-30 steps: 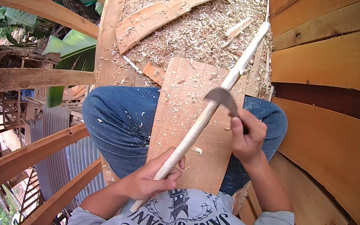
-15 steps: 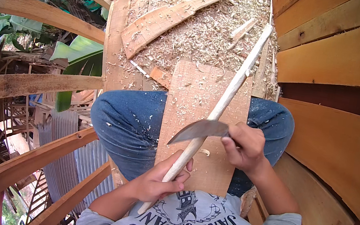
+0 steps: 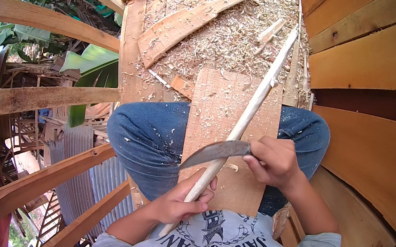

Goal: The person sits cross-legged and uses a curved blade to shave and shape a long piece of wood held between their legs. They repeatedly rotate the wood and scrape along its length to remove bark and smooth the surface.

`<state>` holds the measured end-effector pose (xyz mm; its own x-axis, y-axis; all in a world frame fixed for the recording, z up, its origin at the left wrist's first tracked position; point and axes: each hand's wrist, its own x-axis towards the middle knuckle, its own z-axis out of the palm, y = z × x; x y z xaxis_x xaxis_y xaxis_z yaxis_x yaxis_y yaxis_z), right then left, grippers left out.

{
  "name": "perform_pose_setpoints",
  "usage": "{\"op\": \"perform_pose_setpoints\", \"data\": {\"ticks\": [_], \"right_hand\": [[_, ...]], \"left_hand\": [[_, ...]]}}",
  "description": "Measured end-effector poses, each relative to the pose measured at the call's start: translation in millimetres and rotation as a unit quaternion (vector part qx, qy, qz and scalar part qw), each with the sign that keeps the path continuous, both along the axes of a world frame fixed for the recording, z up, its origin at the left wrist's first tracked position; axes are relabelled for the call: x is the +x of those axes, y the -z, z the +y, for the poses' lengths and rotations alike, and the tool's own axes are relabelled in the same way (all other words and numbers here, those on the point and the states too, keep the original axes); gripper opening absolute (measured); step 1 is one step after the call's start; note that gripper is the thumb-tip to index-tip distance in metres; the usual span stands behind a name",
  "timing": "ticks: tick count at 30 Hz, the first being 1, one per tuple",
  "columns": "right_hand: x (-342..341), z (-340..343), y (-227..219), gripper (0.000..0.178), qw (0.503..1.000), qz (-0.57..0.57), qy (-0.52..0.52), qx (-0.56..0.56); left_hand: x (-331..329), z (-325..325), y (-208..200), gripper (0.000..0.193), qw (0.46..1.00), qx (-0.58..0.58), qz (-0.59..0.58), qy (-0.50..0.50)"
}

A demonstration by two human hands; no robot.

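Observation:
A long, pale peeled stick [image 3: 254, 107] slants from my chest up to the far right, lying over a flat wooden board [image 3: 213, 94] across my lap. My left hand [image 3: 184, 201] is wrapped round the stick close to its near end. In my right hand [image 3: 274, 161] is a knife with a wide, curved dark blade [image 3: 215, 152]; my closed fingers hide its handle. The blade crosses over the stick just beyond my left hand, its tip pointing left. A small raised knot or sliver shows on the stick farther up.
Wood shavings [image 3: 205, 46] cover the plank floor ahead, with a loose angled board [image 3: 188, 25] and a small offcut [image 3: 272, 30] among them. Plank walls [image 3: 381, 60] rise at the right. Spaced wooden rails [image 3: 40, 97] run along the left, with leaves and corrugated sheets beyond.
The knife blade has come slightly nearer to my left hand along the stick, and its tip sits lower. The whole view has shifted a little. Both hands keep their grip.

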<state>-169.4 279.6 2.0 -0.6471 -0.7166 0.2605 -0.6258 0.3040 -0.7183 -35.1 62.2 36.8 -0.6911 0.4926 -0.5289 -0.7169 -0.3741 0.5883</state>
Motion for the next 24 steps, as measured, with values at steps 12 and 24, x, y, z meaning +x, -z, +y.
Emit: {"op": "perform_pose_setpoints", "data": {"ticks": [12, 24], "right_hand": [[-21, 14, 21, 0.015, 0.966, 0.000, 0.238, -0.103], [1, 6, -13, 0.019, 0.933, -0.224, 0.254, -0.127]], "left_hand": [[5, -11, 11, 0.039, 0.999, 0.042, 0.011, -0.001], [3, -67, 19, 0.045, 0.996, -0.047, 0.012, 0.081]]}}
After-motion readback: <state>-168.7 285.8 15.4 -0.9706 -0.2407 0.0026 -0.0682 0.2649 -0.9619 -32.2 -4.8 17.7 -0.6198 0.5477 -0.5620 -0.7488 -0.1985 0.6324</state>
